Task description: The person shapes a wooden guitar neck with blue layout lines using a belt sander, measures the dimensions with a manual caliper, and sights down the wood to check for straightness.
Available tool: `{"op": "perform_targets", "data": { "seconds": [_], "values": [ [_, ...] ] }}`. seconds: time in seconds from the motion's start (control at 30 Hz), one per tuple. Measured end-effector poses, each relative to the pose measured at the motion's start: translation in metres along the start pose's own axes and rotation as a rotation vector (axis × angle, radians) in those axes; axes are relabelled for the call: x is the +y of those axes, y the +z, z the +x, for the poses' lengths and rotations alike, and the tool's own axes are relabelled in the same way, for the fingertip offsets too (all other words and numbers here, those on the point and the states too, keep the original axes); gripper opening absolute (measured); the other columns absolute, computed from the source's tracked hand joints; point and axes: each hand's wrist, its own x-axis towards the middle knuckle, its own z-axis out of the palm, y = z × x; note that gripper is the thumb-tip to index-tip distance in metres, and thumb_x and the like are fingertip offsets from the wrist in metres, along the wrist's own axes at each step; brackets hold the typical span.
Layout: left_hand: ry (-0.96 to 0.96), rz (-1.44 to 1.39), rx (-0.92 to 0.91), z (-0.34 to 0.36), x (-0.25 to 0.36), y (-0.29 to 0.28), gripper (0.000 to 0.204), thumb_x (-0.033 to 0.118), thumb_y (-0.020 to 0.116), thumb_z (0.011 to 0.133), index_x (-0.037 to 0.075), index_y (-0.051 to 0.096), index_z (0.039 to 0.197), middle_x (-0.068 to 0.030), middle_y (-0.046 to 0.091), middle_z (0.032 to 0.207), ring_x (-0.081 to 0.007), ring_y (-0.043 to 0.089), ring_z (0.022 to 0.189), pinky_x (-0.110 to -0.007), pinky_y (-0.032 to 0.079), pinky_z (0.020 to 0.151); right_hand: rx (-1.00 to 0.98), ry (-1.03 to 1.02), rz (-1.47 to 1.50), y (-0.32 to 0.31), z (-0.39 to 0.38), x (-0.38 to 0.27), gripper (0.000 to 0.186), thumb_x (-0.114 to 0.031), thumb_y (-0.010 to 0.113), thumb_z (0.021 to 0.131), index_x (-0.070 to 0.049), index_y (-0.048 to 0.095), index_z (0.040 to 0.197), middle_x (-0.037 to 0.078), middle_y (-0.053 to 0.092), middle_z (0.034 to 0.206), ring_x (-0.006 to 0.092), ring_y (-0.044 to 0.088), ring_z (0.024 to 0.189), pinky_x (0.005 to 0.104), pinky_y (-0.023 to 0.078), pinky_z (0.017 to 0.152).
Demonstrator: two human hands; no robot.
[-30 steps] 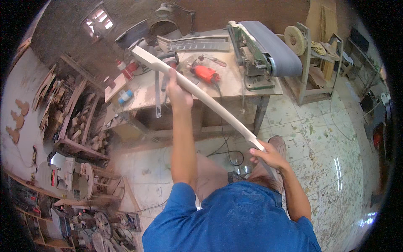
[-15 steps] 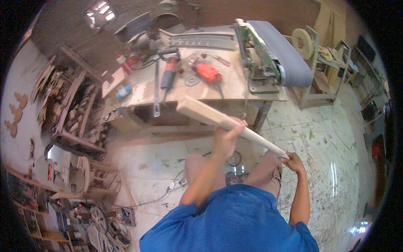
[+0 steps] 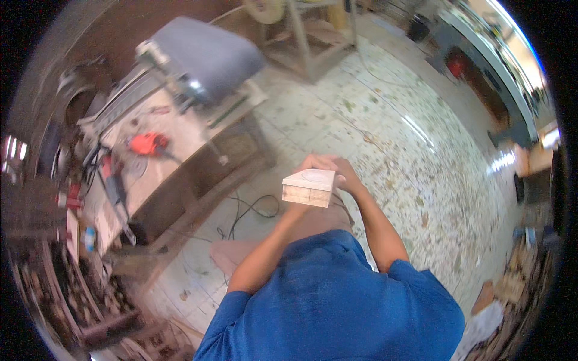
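A pale wooden bat (image 3: 308, 194) is held in front of my body. Its broad squared end points toward me, so its length is strongly foreshortened. My left hand (image 3: 313, 161) is closed on it from the left, partly hidden behind the block-like end. On the right side, my right hand (image 3: 344, 171) also grips the bat, with fingers partly covered. The two hands are close together. A faint curved line shows on the upper face of the wood.
A belt sander (image 3: 201, 57) stands on the workbench (image 3: 159, 117) at left. An orange power tool (image 3: 150, 144) and a grey-red angle grinder (image 3: 111, 177) lie there. Cables (image 3: 250, 210) loop on the leaf-strewn tiled floor (image 3: 391, 162). Wood pieces (image 3: 512, 286) are stacked at right.
My view and body have turned right, so the bench now sits at left. The bat has swung from lying crosswise to pointing its broad end at me; my hands have come together.
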Motion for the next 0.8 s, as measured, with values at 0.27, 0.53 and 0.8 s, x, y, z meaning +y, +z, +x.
{"op": "perform_targets", "data": {
  "seconds": [0.27, 0.53, 0.8],
  "values": [
    [-0.163, 0.014, -0.163, 0.054, -0.055, 0.060, 0.043, 0.005, 0.092, 0.070, 0.005, 0.054, 0.089, -0.0114, 0.072, 0.094, -0.0271, 0.070, 0.105, -0.033, 0.052, 0.092, 0.186, 0.096, 0.085, -0.031, 0.005, 0.081, 0.034, -0.034, 0.068, 0.083, -0.004, 0.071, 0.101, 0.018, 0.072, 0.099, 0.0385, 0.068, 0.091, 0.0441, 0.052, 0.076],
    [-0.277, 0.068, -0.442, 0.122, -0.080, 0.152, 0.034, 0.003, 0.085, 0.076, 0.005, 0.054, 0.089, -0.0095, 0.072, 0.091, -0.0192, 0.069, 0.095, -0.036, 0.050, 0.097, 0.385, 0.416, 0.374, -0.113, -0.015, 0.088, 0.027, -0.031, 0.069, 0.086, -0.005, 0.070, 0.092, 0.013, 0.072, 0.094, 0.0338, 0.067, 0.085, 0.0416, 0.051, 0.074],
    [-0.509, 0.012, -0.760, 0.182, -0.066, 0.279, 0.038, 0.008, 0.091, 0.074, 0.008, 0.055, 0.087, -0.0101, 0.075, 0.095, -0.0282, 0.071, 0.110, -0.056, 0.022, 0.124, 0.416, 0.725, 0.255, -0.205, -0.079, 0.112, 0.035, -0.037, 0.070, 0.084, -0.012, 0.077, 0.109, 0.012, 0.077, 0.106, 0.0312, 0.074, 0.092, 0.0404, 0.057, 0.082]
  ]
}}
